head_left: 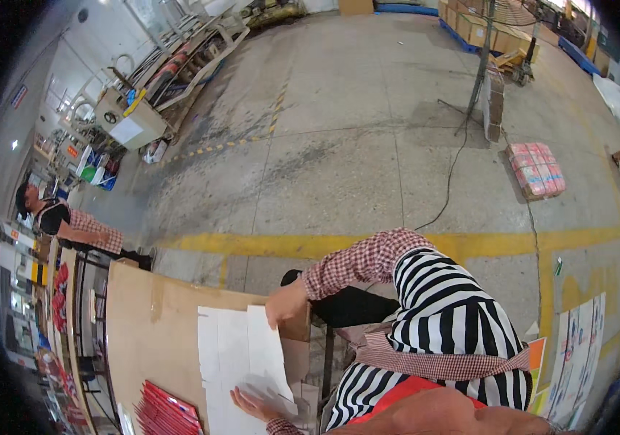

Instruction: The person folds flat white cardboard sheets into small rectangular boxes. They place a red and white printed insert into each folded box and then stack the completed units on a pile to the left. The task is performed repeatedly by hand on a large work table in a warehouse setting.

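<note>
A white paperboard sheet (265, 348) with crease lines lies over other white board (223, 362) on the tan tabletop (154, 312). My right hand (286, 303) is closed on the sheet's upper edge, thumb on top and the other fingers mostly hidden. Lower in the view, my left hand (253, 406) has its fingers apart and rests against the lower part of the white board, gripping nothing. Brown cardboard (295, 326) shows beside the sheet, toward my body. To the left of my left hand sits a stack of red, glossy flat pieces (168, 412).
A black seat (353, 306) stands beside the table. Across the floor are a strapped pink bundle (536, 170), a stand with a trailing cable (446, 196) and boxes on a pallet (469, 29). Another person (71, 221) works at the left; printed boards (575, 355) lie at the right.
</note>
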Demonstrator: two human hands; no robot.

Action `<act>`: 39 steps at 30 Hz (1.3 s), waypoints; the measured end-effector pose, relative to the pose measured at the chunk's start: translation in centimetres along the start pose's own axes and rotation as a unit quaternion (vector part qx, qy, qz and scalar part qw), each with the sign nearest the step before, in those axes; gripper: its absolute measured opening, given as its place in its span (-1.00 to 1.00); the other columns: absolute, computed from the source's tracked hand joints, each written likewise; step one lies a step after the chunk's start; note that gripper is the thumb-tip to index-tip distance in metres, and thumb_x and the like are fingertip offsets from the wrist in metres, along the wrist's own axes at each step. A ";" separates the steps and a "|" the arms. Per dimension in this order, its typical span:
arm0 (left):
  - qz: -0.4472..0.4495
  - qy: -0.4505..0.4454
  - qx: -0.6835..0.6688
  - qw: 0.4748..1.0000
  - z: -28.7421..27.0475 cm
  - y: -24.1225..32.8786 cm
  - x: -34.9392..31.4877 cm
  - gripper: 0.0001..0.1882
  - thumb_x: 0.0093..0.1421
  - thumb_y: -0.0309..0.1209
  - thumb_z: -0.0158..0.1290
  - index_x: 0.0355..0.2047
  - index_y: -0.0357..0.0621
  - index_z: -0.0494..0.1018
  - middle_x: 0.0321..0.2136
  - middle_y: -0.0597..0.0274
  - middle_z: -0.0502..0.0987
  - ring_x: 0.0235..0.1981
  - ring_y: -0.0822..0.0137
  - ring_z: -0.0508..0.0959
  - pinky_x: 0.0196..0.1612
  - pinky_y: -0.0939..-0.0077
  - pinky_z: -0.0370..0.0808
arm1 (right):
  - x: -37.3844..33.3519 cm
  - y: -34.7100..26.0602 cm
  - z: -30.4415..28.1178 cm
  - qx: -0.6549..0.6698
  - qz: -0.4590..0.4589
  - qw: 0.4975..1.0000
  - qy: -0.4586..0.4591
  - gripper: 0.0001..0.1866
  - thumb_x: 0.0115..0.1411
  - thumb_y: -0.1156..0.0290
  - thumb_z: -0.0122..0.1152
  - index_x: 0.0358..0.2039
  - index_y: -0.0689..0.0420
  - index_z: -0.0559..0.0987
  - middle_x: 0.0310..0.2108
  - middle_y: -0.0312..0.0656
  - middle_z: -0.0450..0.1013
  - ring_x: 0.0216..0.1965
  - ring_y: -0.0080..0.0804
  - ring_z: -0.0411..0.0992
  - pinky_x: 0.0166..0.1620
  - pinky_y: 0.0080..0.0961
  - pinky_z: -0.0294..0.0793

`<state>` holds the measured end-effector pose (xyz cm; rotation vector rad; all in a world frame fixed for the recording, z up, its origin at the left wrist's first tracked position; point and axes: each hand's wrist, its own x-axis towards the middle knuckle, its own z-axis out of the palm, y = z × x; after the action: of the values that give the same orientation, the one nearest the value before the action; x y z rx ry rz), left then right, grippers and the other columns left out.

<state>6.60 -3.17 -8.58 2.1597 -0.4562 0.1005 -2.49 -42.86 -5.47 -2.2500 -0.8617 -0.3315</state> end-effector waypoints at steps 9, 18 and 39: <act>0.312 -0.300 0.024 0.901 7.4 9.5 -2.4 -0.58 0.21 -0.54 -0.06 0.10 -0.28 0.38 0.15 -0.15 0.37 0.23 -0.13 0.30 0.28 0.05 0.21 | -11.8 -1.2 -3.0 -0.047 0.103 0.989 0.097 -0.72 0.06 0.27 0.35 -0.26 0.11 0.57 -0.33 -0.17 0.50 -0.06 -0.15 0.39 -0.08 -0.21 0.40; 0.059 -0.201 -0.096 0.973 9.3 9.7 -2.5 -0.76 0.11 -0.50 0.17 -0.21 -0.35 0.54 -0.34 0.06 0.59 -0.39 0.25 0.49 -0.27 0.34 0.45 | -6.2 1.0 -3.5 0.123 0.426 0.892 0.090 -0.32 -0.17 -0.17 0.45 -0.21 0.16 0.62 -0.20 -0.01 0.53 -0.03 -0.18 0.45 -0.11 -0.26 0.43; 0.301 -0.162 0.267 0.901 3.8 5.0 -5.0 -0.60 0.11 -0.47 0.03 0.00 -0.29 0.41 -0.03 -0.12 0.51 0.04 -0.05 0.49 0.09 0.17 0.44 | -3.4 3.1 2.7 -0.125 0.010 0.992 -0.027 -0.33 0.13 -0.20 0.14 0.20 -0.17 0.48 0.24 0.05 0.28 0.27 0.08 0.19 0.28 0.07 0.07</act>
<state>-0.20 -7.45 -8.21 2.4928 -1.4267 0.2311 -3.03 -44.30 -10.58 -2.5072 -0.8667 -0.3886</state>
